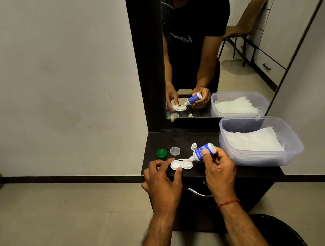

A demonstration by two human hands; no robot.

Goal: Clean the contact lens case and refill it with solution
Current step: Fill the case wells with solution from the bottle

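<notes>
Nozzle at the well: solution bottle (204, 151) tipped over a light lens case (181, 164)

The lens case lies flat near the front edge of the dark dresser top (179, 139), both wells uncapped and facing up. The left hand (162, 181) pinches its left end, thumb on the near rim and curled fingers at the far side. The right hand (218, 167) wraps thumb and fingers round the solution bottle, which is tilted with its nozzle down at the right well, touching or just above the rim; I cannot tell which.

Judging by its look, the case is thin, stiff plastic and very light, so it would likely skid or tip on the smooth surface under a nudge from the nozzle. Pinning it by the outer rim of the well not being filled seems the sound hold. The bottle looks small, soft-walled and light, and probably slick if wet. A grip round its middle, as here, should allow a gentle squeeze; a hard one could overfill.

Behind the case sit a green lid (161, 153), a clear lid (174, 151) and the bottle cap (194, 146). A plastic tub (263, 164) holding tissue (252, 141) stands to the right.
</notes>
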